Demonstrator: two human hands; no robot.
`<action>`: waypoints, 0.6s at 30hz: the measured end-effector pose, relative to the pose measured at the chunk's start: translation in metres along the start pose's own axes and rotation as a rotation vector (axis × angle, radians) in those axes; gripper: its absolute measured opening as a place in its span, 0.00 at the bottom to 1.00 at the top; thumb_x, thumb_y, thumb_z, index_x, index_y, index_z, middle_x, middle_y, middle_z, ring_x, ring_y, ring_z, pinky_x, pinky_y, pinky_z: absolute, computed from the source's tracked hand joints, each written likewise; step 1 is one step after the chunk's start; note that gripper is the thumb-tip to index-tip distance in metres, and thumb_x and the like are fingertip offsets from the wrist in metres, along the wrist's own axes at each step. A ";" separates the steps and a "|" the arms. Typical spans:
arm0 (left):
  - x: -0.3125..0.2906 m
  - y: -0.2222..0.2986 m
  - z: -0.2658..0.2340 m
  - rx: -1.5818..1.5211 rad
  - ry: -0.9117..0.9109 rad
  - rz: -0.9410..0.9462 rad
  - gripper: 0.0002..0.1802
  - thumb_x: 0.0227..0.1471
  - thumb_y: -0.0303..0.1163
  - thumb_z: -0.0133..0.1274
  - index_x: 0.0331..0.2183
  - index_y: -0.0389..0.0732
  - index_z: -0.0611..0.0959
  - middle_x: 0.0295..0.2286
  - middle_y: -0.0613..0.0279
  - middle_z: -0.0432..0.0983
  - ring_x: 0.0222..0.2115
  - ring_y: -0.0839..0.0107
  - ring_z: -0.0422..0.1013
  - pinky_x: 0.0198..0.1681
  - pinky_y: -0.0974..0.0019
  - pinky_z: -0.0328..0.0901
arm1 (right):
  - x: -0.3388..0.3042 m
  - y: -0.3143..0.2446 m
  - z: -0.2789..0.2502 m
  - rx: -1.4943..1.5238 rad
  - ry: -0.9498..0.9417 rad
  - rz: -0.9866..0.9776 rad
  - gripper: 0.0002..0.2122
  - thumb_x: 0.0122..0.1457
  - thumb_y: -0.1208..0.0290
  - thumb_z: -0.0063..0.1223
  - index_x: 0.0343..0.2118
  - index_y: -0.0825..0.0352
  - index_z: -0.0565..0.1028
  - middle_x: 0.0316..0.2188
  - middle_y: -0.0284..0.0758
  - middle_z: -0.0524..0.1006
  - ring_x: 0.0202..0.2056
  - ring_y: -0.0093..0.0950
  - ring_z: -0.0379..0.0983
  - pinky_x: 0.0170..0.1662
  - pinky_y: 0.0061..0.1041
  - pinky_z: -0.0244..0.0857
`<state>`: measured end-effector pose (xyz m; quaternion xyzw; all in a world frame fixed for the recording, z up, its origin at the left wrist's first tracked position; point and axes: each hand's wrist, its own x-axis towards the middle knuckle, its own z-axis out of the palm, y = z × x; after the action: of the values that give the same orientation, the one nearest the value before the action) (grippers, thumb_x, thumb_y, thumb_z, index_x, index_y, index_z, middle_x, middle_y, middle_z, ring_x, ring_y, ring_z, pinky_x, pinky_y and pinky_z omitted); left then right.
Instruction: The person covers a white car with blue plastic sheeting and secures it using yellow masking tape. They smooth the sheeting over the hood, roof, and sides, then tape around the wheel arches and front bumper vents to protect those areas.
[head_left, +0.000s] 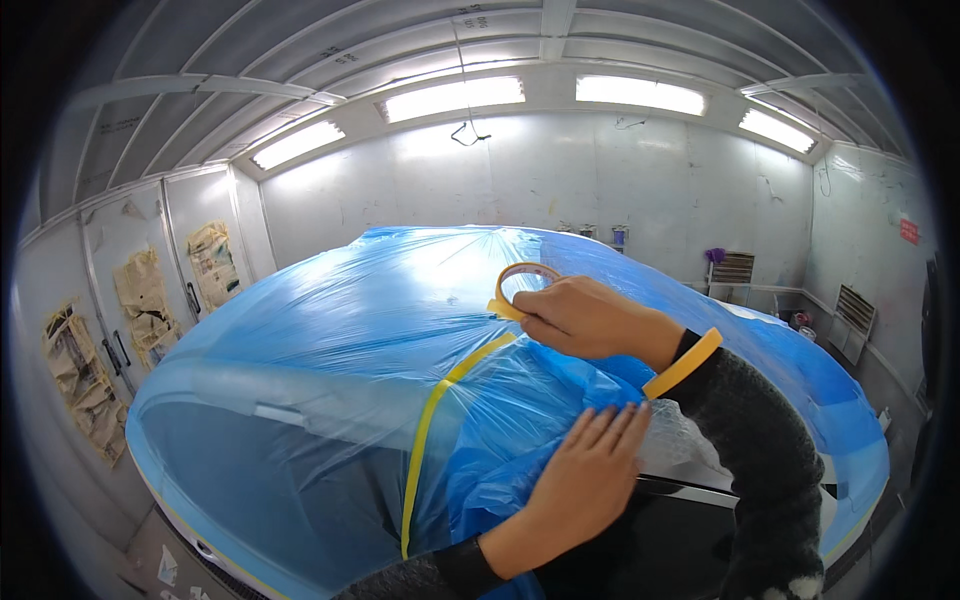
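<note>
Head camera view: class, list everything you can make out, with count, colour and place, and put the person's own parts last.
tape roll: 1, yellow, in the right hand
tape strip: 1, yellow, on the sheeting
band: 1, yellow, across the right cuff
plastic sheeting: count unclear, blue, over the vehicle
vehicle: 1, dark window showing, lower right
light panels: 4, white, high at back
walls: 3, pale grey, left, back, right
stained coverings: 3, tan, left wall
slatted panels: 2, brownish, right
sign: 1, red, right wall
sleeves: 2, dark, lower edge
left hand: 1, bare, on bunched sheeting
right hand: 1, bare, centre
</note>
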<state>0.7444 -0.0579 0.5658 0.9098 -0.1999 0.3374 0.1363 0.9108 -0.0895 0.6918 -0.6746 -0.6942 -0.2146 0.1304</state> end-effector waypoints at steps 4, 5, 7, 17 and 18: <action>-0.008 0.001 -0.024 -0.148 0.146 0.152 0.28 0.62 0.33 0.56 0.61 0.38 0.73 0.56 0.47 0.73 0.58 0.52 0.69 0.59 0.52 0.66 | -0.001 0.001 0.006 -0.087 -0.013 -0.119 0.13 0.69 0.65 0.42 0.36 0.68 0.76 0.19 0.42 0.76 0.20 0.39 0.75 0.45 0.41 0.73; -0.012 -0.011 -0.042 -0.112 0.203 0.158 0.25 0.61 0.33 0.58 0.58 0.39 0.76 0.53 0.50 0.77 0.55 0.55 0.73 0.54 0.54 0.70 | -0.003 0.000 0.006 -0.110 -0.007 -0.159 0.13 0.69 0.65 0.41 0.36 0.68 0.75 0.17 0.41 0.75 0.20 0.40 0.75 0.49 0.42 0.73; -0.013 -0.035 -0.073 0.000 0.541 -0.111 0.18 0.59 0.36 0.62 0.48 0.37 0.82 0.42 0.56 0.83 0.42 0.63 0.79 0.44 0.60 0.73 | -0.005 -0.001 0.006 -0.057 0.099 -0.268 0.13 0.69 0.65 0.40 0.35 0.68 0.75 0.17 0.42 0.75 0.20 0.40 0.75 0.57 0.42 0.70; 0.019 -0.111 -0.135 -0.235 0.332 -0.433 0.16 0.58 0.38 0.65 0.42 0.38 0.83 0.29 0.62 0.81 0.30 0.73 0.76 0.38 0.69 0.71 | 0.018 -0.008 0.010 -0.036 0.042 -0.204 0.15 0.69 0.63 0.40 0.34 0.66 0.76 0.16 0.40 0.75 0.19 0.38 0.74 0.38 0.39 0.75; 0.020 -0.113 -0.133 -0.255 0.362 -0.461 0.15 0.58 0.39 0.65 0.41 0.38 0.84 0.29 0.63 0.81 0.30 0.73 0.76 0.38 0.69 0.71 | 0.020 -0.005 0.012 -0.033 0.013 -0.186 0.15 0.70 0.62 0.40 0.35 0.66 0.77 0.16 0.41 0.75 0.19 0.40 0.75 0.38 0.40 0.76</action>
<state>0.7355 0.0874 0.6640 0.8320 -0.0016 0.4262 0.3551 0.9056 -0.0664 0.6902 -0.6077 -0.7495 -0.2414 0.1033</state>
